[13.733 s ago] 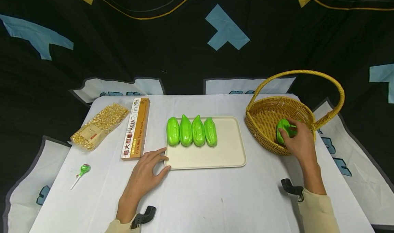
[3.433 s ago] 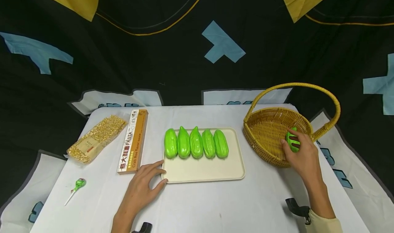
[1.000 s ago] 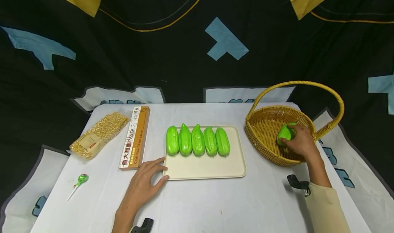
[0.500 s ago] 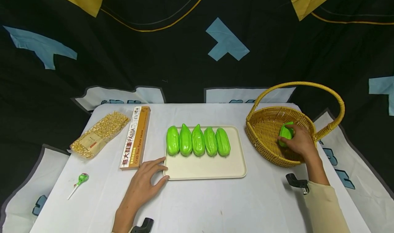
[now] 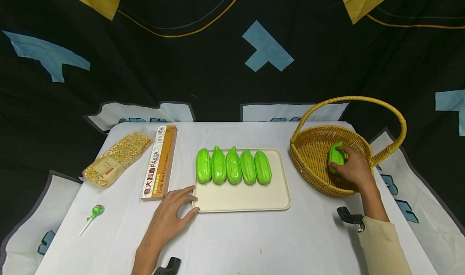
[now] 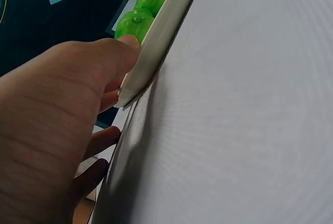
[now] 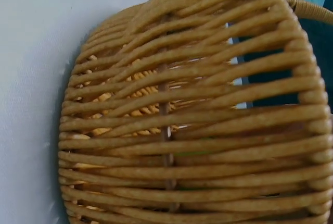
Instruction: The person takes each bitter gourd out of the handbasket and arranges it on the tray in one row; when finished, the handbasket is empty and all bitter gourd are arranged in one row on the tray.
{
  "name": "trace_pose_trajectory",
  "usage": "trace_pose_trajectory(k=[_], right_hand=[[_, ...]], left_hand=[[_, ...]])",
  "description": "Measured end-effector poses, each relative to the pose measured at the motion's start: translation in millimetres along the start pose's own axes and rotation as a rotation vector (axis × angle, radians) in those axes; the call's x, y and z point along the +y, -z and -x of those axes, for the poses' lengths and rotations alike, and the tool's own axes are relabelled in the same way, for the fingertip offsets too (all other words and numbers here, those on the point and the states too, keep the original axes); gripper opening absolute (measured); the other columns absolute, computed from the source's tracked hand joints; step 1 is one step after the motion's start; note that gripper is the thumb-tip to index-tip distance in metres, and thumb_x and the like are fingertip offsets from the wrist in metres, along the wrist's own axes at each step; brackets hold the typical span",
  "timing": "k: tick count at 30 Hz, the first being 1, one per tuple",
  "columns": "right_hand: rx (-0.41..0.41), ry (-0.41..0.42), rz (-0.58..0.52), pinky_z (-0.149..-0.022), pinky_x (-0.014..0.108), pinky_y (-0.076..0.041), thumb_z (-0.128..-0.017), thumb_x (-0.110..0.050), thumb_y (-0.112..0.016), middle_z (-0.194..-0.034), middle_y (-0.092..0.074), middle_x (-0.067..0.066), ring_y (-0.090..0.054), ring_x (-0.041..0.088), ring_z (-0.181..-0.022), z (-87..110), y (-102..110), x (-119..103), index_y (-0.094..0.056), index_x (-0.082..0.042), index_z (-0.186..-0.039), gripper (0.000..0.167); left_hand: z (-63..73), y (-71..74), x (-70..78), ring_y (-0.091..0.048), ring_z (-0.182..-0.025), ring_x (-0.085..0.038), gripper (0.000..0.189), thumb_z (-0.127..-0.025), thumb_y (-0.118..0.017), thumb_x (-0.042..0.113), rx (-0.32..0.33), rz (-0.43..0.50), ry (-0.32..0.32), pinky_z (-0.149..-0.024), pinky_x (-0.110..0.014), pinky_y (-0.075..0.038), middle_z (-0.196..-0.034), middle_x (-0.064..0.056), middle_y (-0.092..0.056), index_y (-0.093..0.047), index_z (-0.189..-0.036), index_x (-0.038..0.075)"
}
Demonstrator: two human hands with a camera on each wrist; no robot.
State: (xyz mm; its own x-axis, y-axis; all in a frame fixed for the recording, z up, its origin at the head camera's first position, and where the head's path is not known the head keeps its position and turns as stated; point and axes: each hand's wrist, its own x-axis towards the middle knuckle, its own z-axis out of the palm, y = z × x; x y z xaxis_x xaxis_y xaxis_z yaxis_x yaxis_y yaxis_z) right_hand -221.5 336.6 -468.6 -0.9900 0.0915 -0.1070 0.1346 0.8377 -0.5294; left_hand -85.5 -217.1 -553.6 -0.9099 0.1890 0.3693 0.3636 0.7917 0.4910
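Note:
In the head view, my right hand [image 5: 353, 167] reaches into the yellow wicker basket [image 5: 308, 164] at the right. Thumb and fingers hold a glossy, long, ridged green vegetable [image 5: 336, 157], partly hidden by the fingers. The right wrist view is mostly filled by the basket's woven side [image 7: 208, 125], with that hand out of sight. My left hand [image 5: 168, 215] rests at the left edge of a cream tray [image 5: 243, 198], fingers spread and touching the rim. Several matching green vegetables [image 5: 233, 166] lie side by side along the tray's far left part.
Left of the tray lie a pasta box [image 5: 158, 162] and a clear bag of yellow corn kernels [image 5: 118, 159]. Nearer the front left is a green-wrapped lollipop [image 5: 95, 214]. A white cloth covers the table [image 5: 232, 242], and a dark patterned curtain [image 5: 181, 73] hangs behind.
Since the oldest frame, one more green vegetable has joined the row's right end. Over the last second, the right hand has turned the vegetable within the basket to stand more lengthwise. The left hand stays put.

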Motion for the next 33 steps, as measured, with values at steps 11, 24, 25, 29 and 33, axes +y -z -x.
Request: trace_pose_trajectory(k=[11, 24, 25, 29, 33], right_hand=[[0.069, 0.077, -0.031, -0.092, 0.071, -0.052, -0.097, -0.023, -0.079, -0.150, -0.043, 0.043, -0.052, 0.058, -0.123, 15.7, 4, -9, -0.047, 0.004, -0.156, 0.073], [0.128, 0.106, -0.106, -0.100, 0.075, -0.053, -0.096, -0.021, -0.082, -0.156, -0.041, 0.039, -0.053, 0.065, -0.130, 36.2, 5, -31, -0.047, 0.000, -0.159, 0.075], [0.134, 0.109, -0.112, -0.099, 0.074, -0.054, -0.096, -0.021, -0.082, -0.156, -0.041, 0.039, -0.054, 0.064, -0.131, 38.1, 5, -33, -0.048, -0.001, -0.159, 0.074], [0.155, 0.119, -0.123, -0.098, 0.072, -0.056, -0.095, -0.021, -0.083, -0.155, -0.044, 0.036, -0.055, 0.063, -0.130, 44.9, 4, -39, -0.050, -0.002, -0.158, 0.073], [0.162, 0.124, -0.147, -0.098, 0.073, -0.056, -0.094, -0.021, -0.083, -0.155, -0.045, 0.034, -0.056, 0.063, -0.130, 50.0, 3, -44, -0.050, -0.002, -0.157, 0.073]], left_hand=[[-0.2, 0.5, 1.0, -0.062, -0.128, -0.025, 0.030, -0.085, -0.094, 0.025, -0.001, -0.001, 0.003, -0.108, -0.044, -0.050, -0.148, 0.002, -0.067, -0.079, -0.110, 0.022], [-0.6, 0.9, -1.1, -0.060, -0.130, -0.024, 0.031, -0.086, -0.093, 0.027, -0.018, 0.005, 0.019, -0.110, -0.047, -0.051, -0.150, 0.002, -0.066, -0.078, -0.112, 0.022], [-0.7, 0.9, -1.3, -0.060, -0.130, -0.024, 0.031, -0.086, -0.093, 0.027, -0.020, 0.007, 0.021, -0.110, -0.047, -0.051, -0.150, 0.002, -0.066, -0.078, -0.112, 0.022], [-1.4, 1.1, -0.5, -0.060, -0.130, -0.025, 0.031, -0.086, -0.093, 0.028, -0.028, 0.014, 0.033, -0.109, -0.049, -0.052, -0.150, 0.002, -0.065, -0.078, -0.113, 0.022], [-1.5, 1.9, 0.2, -0.060, -0.131, -0.024, 0.031, -0.087, -0.092, 0.029, -0.034, 0.011, 0.039, -0.109, -0.048, -0.052, -0.151, 0.002, -0.065, -0.078, -0.113, 0.022]])
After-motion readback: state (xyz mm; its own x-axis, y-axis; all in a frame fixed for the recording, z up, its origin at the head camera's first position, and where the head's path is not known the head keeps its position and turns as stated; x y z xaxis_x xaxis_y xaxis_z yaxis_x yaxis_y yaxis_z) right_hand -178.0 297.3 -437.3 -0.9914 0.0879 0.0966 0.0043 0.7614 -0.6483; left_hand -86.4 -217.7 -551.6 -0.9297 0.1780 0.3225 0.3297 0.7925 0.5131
